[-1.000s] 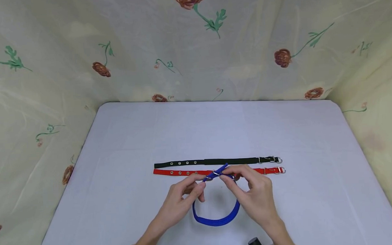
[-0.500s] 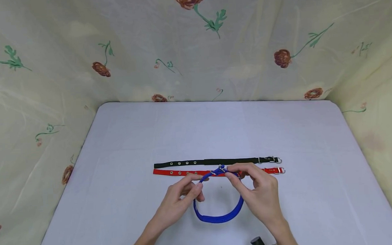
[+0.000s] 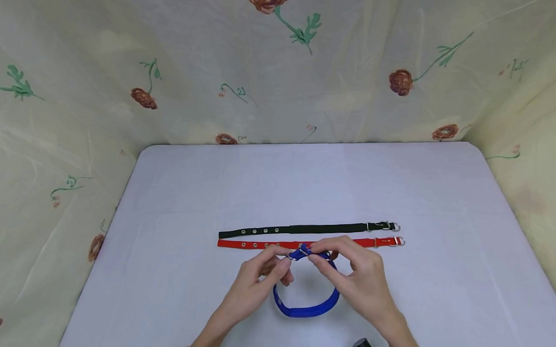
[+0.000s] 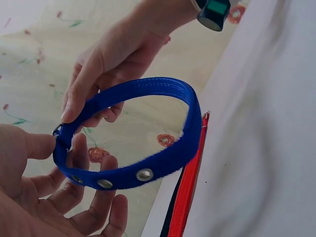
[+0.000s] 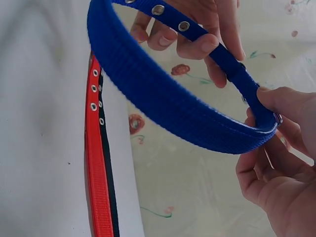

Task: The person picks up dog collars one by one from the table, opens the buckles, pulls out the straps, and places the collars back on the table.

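A blue collar [image 3: 310, 311] with metal eyelets is bent into a loop and held up above the table. My left hand [image 3: 258, 279] pinches it at the left of the buckle, thumb and index finger meeting on the strap. On the other side my right hand [image 3: 357, 270] pinches the strap by the buckle. In the left wrist view the blue collar [image 4: 163, 158] shows its eyelets, and the buckle lies between the two hands. The right wrist view shows the padded band of the blue collar [image 5: 173, 103] close up, with the right thumb pressing on the strap.
Beyond the hands a black collar [image 3: 326, 228] and a red collar [image 3: 243, 244] lie flat, side by side, on the white table [image 3: 168, 197]. A dark cylindrical object [image 3: 363, 345] shows by the right wrist. A flowered curtain [image 3: 200, 53] surrounds the table.
The blue strap's pointed end, earlier sticking up past the buckle, now shows as a short fold at it. The right hand moved slightly right, then back left towards the left hand.
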Motion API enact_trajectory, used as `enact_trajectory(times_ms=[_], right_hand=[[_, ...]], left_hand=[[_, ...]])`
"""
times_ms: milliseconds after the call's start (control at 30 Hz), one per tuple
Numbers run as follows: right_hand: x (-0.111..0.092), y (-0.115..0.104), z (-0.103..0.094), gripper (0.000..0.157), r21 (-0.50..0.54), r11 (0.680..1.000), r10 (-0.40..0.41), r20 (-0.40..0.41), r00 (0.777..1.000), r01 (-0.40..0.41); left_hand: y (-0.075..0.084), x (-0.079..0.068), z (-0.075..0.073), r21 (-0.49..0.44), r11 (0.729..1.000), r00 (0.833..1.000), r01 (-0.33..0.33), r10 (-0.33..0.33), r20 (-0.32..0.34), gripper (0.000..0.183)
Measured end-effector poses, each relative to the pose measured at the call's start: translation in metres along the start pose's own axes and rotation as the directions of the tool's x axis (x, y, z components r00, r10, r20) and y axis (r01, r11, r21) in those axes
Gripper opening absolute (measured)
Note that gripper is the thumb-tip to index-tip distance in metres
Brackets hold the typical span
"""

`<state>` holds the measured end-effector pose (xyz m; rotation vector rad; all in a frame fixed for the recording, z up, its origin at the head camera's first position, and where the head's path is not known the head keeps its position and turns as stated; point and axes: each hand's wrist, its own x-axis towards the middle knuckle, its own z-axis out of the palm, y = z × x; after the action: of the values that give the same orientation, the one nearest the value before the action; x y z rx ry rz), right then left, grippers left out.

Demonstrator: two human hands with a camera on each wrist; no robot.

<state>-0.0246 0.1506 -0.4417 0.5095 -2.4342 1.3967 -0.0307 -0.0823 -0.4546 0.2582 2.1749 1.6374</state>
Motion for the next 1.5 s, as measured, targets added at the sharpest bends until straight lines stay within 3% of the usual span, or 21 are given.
enact_trajectory(times_ms=[133,433,700,867,1000,1133,1200,1367,1500], right_hand=[[0.000,-0.001,0.000,0.031,-0.008,1.000,-0.006,0.022,1.000,0.006],[0.004,0.003,-0.009,0.032,-0.049,0.999,-0.018,-0.057,0.998,0.016],[0.004,0.005,-0.008,0.032,-0.077,0.997,-0.006,-0.075,0.997,0.000],[0.005,0.008,-0.009,0.030,-0.047,0.999,-0.026,-0.176,0.984,0.018],[0.007,0.011,-0.018,0.025,-0.074,0.997,0.008,-0.225,0.974,-0.026],[0.009,0.013,-0.029,0.019,-0.190,0.975,0.101,-0.092,0.991,-0.116],[0.008,0.015,-0.034,0.020,-0.211,0.965,0.159,0.006,0.987,-0.154],[0.011,0.023,-0.048,0.025,-0.133,0.952,0.300,0.208,0.931,-0.277],[0.013,0.030,-0.065,0.029,-0.033,0.929,0.364,0.271,0.891,-0.370]], left_hand=[[0.002,0.001,-0.001,0.010,1.000,1.000,0.006,-0.006,-0.004,0.028],[0.001,0.001,-0.004,0.004,0.999,0.999,0.040,-0.040,-0.024,0.026],[0.002,0.001,-0.004,-0.022,0.998,0.998,0.060,-0.059,0.018,0.026],[0.000,0.001,-0.007,-0.044,0.996,0.996,0.080,-0.078,0.039,0.028],[-0.005,-0.001,-0.012,-0.062,0.994,0.996,0.085,-0.085,0.013,0.026],[-0.010,-0.003,-0.020,-0.091,0.994,0.998,0.066,-0.067,-0.005,0.026],[-0.012,-0.003,-0.024,-0.101,0.994,0.999,0.052,-0.054,-0.009,0.028],[-0.017,-0.002,-0.035,-0.169,0.985,1.000,0.019,-0.022,-0.017,0.029],[-0.021,0.001,-0.047,-0.250,0.968,0.999,-0.010,-0.003,-0.050,0.032]])
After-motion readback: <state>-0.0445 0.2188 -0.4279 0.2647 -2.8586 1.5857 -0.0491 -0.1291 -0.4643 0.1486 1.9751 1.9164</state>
